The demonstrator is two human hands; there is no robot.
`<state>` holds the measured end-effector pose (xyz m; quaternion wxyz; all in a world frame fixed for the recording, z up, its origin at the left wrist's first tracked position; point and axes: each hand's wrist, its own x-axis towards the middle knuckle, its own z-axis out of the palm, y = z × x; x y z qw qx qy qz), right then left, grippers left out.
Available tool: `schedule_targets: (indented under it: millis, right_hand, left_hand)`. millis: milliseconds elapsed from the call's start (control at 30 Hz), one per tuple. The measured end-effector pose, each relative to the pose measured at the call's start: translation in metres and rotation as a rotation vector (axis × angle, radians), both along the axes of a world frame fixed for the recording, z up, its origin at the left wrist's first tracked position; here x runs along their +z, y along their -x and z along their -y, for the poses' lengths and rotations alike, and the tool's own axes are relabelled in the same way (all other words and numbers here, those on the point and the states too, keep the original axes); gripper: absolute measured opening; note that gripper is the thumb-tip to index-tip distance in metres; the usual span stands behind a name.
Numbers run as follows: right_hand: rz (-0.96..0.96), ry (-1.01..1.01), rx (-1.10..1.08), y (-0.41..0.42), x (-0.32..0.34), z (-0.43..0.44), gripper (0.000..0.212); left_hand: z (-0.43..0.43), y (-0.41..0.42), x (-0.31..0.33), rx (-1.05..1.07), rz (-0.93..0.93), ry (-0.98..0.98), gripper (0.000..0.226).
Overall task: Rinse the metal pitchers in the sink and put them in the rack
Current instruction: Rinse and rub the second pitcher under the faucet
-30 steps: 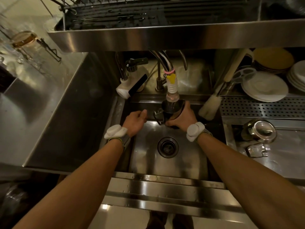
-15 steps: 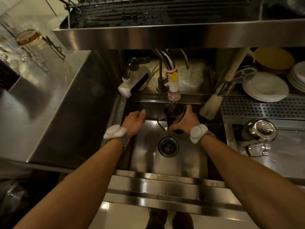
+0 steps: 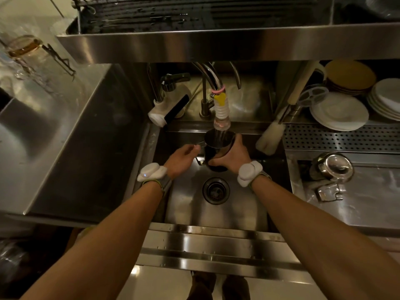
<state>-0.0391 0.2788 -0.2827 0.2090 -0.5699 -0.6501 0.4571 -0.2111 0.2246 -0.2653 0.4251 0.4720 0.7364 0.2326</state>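
Steel runs everywhere: the sink (image 3: 216, 213), the counters on both sides and the rack (image 3: 194, 16) on the shelf overhead. Over the back half of the basin the right hand (image 3: 234, 158) is wrapped around a dark metal pitcher (image 3: 217, 148), thumb on the near wall and fingers round the far side, holding it mouth up and leaning slightly toward the person. Water falls from the white ribbed nozzle of the tap (image 3: 220, 109) straight into its open mouth. The pitcher's handle sticks out to the left, and the left hand (image 3: 181, 161) sits just beside it, fingers loosely curled with the tips near the handle; whether they actually touch it I cannot tell, and it grips nothing that I can see. Both wrists wear white bands. The drain (image 3: 216, 190) lies below the pitcher, nearer the person. A second pitcher (image 3: 334, 167), shiny, lies on its side on the right counter. Behind it, white plates (image 3: 339, 111) are stacked on a perforated shelf, and a white brush (image 3: 269, 137) leans at the sink's back right corner.
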Motion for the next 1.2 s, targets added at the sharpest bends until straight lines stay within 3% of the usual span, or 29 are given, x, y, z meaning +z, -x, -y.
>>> schedule_targets:
  millis: [167,267,400,500,800,1200]
  right_hand:
    - [-0.009,0.044,-0.024,-0.012,0.000,0.005,0.101]
    - [0.025,0.141,0.049,-0.020,-0.001,0.007,0.110]
    - [0.109,0.208,0.097,-0.040,-0.004,0.011,0.107]
    - [0.173,0.208,0.121,-0.048,-0.008,0.010,0.097]
    - [0.256,0.142,0.184,-0.047,0.005,-0.003,0.076]
    - [0.272,0.117,0.225,-0.046,0.014,-0.016,0.066]
  left_hand:
    - [-0.001,-0.021,0.010,0.114,0.243,-0.088,0.018]
    - [-0.005,-0.028,0.018,0.159,0.327,-0.052,0.022]
    - [-0.007,-0.024,0.014,0.019,-0.006,0.041,0.013]
    - [-0.005,-0.018,0.014,-0.036,-0.209,0.064,0.023]
    - [-0.014,-0.020,0.028,-0.363,-0.776,-0.086,0.026]
    - [-0.029,-0.019,0.037,-0.539,-1.003,-0.223,0.025]
